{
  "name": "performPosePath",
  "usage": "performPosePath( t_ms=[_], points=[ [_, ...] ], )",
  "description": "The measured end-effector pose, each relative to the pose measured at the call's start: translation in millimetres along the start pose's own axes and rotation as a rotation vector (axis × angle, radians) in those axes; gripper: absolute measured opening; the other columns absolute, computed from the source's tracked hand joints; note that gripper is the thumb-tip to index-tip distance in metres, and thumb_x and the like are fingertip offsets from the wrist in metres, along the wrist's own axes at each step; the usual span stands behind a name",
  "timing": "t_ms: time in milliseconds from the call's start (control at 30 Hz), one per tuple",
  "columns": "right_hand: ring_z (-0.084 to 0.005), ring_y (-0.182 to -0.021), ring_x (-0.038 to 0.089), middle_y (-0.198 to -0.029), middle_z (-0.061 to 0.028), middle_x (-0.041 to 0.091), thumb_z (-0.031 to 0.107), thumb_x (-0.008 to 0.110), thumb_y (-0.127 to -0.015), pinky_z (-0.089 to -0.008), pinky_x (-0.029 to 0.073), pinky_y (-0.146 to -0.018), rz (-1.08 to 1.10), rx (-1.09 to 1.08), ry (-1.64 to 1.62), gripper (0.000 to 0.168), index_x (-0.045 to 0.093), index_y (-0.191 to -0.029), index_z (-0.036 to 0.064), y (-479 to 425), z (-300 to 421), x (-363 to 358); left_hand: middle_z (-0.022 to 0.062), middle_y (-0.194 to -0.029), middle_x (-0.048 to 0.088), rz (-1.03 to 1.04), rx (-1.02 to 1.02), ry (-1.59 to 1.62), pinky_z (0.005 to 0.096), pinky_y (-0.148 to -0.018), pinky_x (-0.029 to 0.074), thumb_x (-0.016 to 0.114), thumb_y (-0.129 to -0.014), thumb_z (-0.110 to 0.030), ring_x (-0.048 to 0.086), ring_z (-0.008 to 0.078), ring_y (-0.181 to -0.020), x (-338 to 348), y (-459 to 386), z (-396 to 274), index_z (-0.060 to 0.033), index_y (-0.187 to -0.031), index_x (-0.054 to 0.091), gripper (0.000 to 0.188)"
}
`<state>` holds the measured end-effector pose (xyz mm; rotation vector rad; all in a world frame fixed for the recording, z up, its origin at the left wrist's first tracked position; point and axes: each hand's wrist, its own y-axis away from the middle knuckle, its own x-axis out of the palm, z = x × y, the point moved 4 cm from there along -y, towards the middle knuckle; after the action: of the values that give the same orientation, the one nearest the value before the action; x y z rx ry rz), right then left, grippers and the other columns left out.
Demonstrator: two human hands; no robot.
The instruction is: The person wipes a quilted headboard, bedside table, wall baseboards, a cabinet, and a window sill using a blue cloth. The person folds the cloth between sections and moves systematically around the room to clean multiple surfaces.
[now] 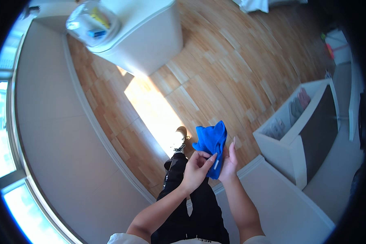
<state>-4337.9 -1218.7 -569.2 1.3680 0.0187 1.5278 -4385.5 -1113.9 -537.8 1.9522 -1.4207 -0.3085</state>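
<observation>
A bunched blue cloth item (212,137), with a stitched edge and a small white tag, is in front of me above my legs. My left hand (198,169) pinches its lower part between thumb and fingers, close to the tag. Against the right side of the cloth lies my right hand (229,161), palm turned toward it and fingers pointing up; its grip is partly hidden behind the fabric. What kind of cloth item it is cannot be told.
At the right an open drawer (289,149) holds rolled grey and pink fabric items (296,106). A white cabinet (143,45) bears a clear container (93,23) at the upper left. Walls run along the left and lower right. Wood-patterned flooring (213,76) lies between.
</observation>
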Motion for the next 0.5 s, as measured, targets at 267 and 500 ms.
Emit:
performPosePath(
  t_ms=[267, 500],
  points=[
    [-0.0182, -0.105, 0.061, -0.121, -0.0075, 0.062, 0.049, 0.035, -0.104, -0.0331, 0.049, -0.093, 0.035, 0.219, 0.264, 0.054, 0.049, -0.135, 0.007, 2.1, -49.8, 155.0, 0.0055, -0.079, 0.046, -0.163, 0.399, -0.403, 0.0281, -0.063, 0.042, 0.072, -0.090, -0.026, 0.047, 0.0161, -0.071, -96.5, 66.3, -114.1, -0.0038, -0.077, 0.052, 0.033],
    [-0.0221, -0.109, 0.061, -0.123, -0.0101, 0.061, 0.057, 0.029, -0.102, -0.0372, 0.048, -0.097, 0.232, 0.298, 0.396, 0.065, 0.051, -0.133, 0.005, -13.3, -89.4, 312.7, 0.0024, -0.068, 0.050, -0.287, 0.365, -0.112, 0.0273, -0.057, 0.041, 0.059, -0.099, -0.028, 0.047, 0.0076, -0.064, -192.5, 106.5, -207.8, -0.0058, -0.086, 0.053, 0.026]
  ],
)
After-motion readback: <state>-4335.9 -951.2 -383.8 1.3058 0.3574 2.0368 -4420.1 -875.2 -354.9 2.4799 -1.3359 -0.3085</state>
